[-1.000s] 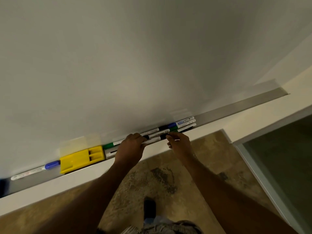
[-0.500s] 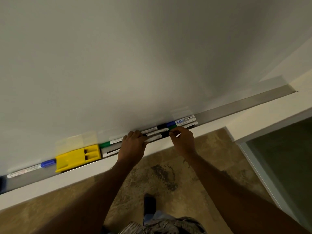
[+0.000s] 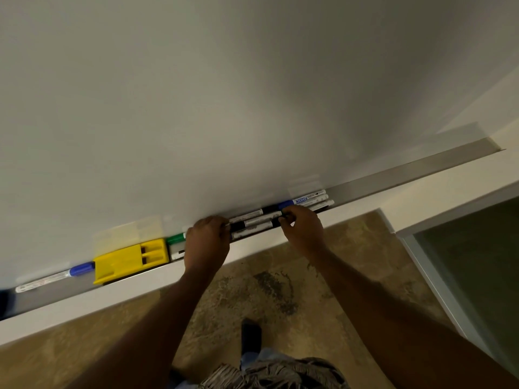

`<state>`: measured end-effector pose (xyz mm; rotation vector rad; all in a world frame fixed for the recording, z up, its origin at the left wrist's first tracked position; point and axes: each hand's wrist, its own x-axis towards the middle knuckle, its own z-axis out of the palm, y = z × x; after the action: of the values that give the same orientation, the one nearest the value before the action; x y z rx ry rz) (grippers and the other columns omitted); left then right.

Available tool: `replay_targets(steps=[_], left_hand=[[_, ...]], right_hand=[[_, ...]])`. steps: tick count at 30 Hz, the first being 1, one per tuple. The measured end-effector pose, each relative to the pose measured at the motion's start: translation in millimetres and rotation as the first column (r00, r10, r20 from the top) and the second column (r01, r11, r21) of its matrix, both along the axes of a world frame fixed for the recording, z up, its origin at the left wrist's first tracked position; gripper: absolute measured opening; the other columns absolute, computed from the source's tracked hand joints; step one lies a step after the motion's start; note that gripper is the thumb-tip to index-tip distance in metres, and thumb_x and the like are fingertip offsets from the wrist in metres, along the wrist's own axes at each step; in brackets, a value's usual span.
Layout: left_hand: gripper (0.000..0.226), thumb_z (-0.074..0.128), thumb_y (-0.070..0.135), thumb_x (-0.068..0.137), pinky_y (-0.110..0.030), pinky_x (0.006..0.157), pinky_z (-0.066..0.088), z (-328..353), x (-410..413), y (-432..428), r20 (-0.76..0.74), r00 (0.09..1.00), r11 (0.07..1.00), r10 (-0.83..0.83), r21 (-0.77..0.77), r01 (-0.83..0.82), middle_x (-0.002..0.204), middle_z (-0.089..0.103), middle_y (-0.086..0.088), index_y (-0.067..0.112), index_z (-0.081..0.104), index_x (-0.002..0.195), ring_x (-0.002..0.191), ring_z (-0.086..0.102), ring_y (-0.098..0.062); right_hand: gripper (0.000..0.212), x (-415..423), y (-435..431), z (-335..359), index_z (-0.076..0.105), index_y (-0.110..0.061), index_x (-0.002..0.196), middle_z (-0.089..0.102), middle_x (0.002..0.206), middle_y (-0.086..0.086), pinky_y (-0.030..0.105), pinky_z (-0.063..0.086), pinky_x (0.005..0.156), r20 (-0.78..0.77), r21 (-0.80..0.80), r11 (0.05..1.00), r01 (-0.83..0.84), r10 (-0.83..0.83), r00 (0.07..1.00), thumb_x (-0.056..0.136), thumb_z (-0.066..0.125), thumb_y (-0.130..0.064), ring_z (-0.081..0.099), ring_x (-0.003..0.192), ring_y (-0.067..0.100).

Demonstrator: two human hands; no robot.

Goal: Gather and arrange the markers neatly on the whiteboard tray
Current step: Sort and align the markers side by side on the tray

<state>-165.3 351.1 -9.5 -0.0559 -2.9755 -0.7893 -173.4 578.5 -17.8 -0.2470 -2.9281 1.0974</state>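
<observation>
Both hands are resting on the clustered markers [image 3: 254,221] in the tray [image 3: 407,175]. Left hand [image 3: 207,242] is curling over their left ends; right hand [image 3: 302,230] is pinching one at 2 o'clock. Labels are blurring, unreadable.

Markers [image 3: 254,223] bunched lengthwise in tray [image 3: 407,179] below whiteboard [image 3: 252,94]. Eraser [image 3: 131,260] left of them; lone marker [image 3: 54,277] further left. Hands at bunch's two ends.

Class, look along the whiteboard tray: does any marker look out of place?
Yes. One blue-capped marker lies alone at the tray's left end, cut off from the others by the yellow eraser. The rest sit bunched in rows right of the eraser, where the left hand and right hand are.
</observation>
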Motion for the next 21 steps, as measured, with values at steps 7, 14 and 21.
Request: replay_targets(steps=[7, 14, 21], left_hand=[[0.013, 0.065, 0.025, 0.086, -0.024, 0.055, 0.038, 7, 4, 7, 0.064, 0.991, 0.993, 0.114, 0.006, -0.115, 0.076, 0.072, -0.005, 0.022, 0.072, 0.097, 0.062, 0.062, -0.022], [0.015, 0.065, 0.026, 0.086, -0.035, 0.069, 0.057, 6, 8, 13, 0.166, 0.969, 0.959, 0.186, 0.182, -0.215, 0.09, 0.075, 0.001, 0.024, 0.071, 0.1, 0.077, 0.067, -0.019], [0.025, 0.071, 0.026, 0.085, -0.027, 0.074, 0.053, 14, 5, 26, 0.224, 0.919, 0.784, 0.323, 0.482, -0.393, 0.101, 0.07, 0.004, 0.017, 0.069, 0.108, 0.081, 0.065, -0.008]], right_hand=[[0.029, -2, -4, 0, 0.066, -0.016, 0.116, 0.065, 0.108, 0.005, 0.037, 0.053, 0.079, 0.036, 0.188, 0.971, -0.147, 0.143, 0.989, 0.092, 0.058, -0.03, 0.062, 0.094, 0.023], [0.025, -6, -6, 3, 0.069, -0.016, 0.11, 0.063, 0.105, 0.005, 0.033, 0.051, 0.073, 0.044, 0.216, 0.961, -0.17, 0.164, 0.985, 0.093, 0.056, -0.031, 0.062, 0.089, 0.025], [0.022, -5, -5, 3, 0.068, -0.016, 0.107, 0.063, 0.104, 0.004, 0.033, 0.051, 0.073, 0.04, 0.206, 0.962, -0.179, 0.174, 0.984, 0.092, 0.058, -0.03, 0.062, 0.088, 0.023]])
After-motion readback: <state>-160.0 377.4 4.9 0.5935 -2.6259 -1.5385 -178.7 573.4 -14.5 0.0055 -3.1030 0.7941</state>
